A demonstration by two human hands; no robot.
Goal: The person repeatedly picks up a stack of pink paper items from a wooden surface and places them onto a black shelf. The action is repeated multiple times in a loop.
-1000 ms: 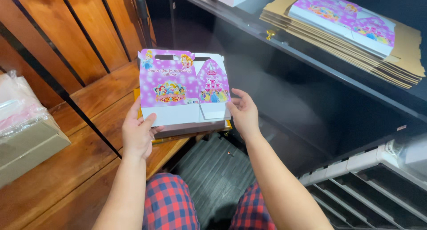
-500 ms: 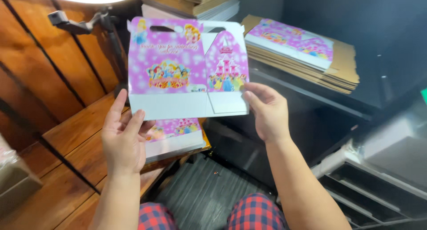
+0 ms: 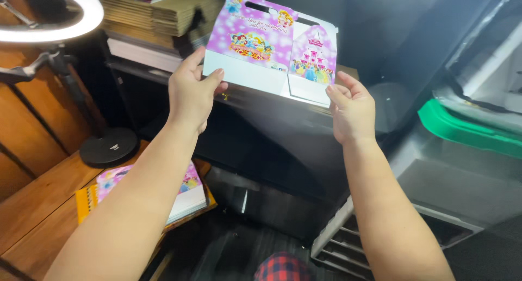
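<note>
Dim workroom, dark shelving behind, wooden bench (image 3: 38, 205) at lower left. Flat pink-and-purple carton blank (image 3: 272, 47) held up at chest height, tilted, cartoon figures and a castle printed on it, white flaps along the lower edge. Left hand (image 3: 190, 90) grips its lower left corner, thumb on front. Right hand (image 3: 350, 109) half open, fingertips at the lower right flap; firm grip or mere touch, cannot tell. Below the left forearm: stack of like pink blanks (image 3: 185, 196) on the bench. Beyond left hand: brown flat cardboard stack (image 3: 157, 14). Far left: lit ring light (image 3: 54, 17). Right of right hand: green bin rim (image 3: 467, 131).
</note>
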